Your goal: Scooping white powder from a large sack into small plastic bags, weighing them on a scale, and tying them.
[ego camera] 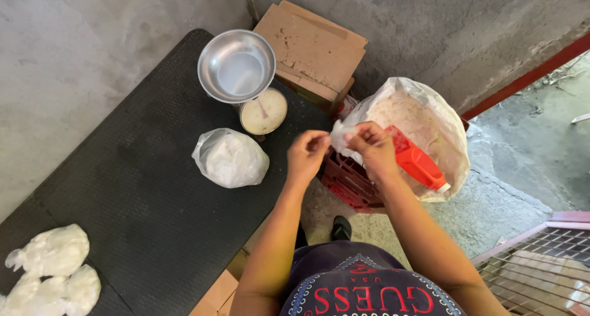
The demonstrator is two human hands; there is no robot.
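**Clear plastic bag pinched open between both hands, above the sack**

Clear plastic, thin and crumpled: a small empty bag (340, 134) is held in the air between the two hands, over the edge of the red crate (350, 182) and just beside the big white sack (430, 116) of pale powder.

Left hand (307, 154): thumb and forefinger pressed together near the bag's left edge; the other fingers curl loosely. Whether the film is actually caught in that pinch cannot be told for certain, as the fingertips hide it.

Right hand (372, 147): fingers (358, 131) closed in a pinch on the bag's upper right edge, knuckles up. Grip looks firm.

A red scoop (415, 159) lies in the sack, handle toward the person, just under the right wrist.

Judgement on the step: separating the two layers of the mouth goes best by rubbing them between the thumb and forefinger pads of one hand while the other holds one layer steady, then drawing the hands apart. Keep the bag over the sack so any spill falls back in.

On the black counter (141, 187): one filled bag (231, 159), a dial scale (263, 112) with its metal pan (236, 65), and tied bags (52, 270) at the near left corner.
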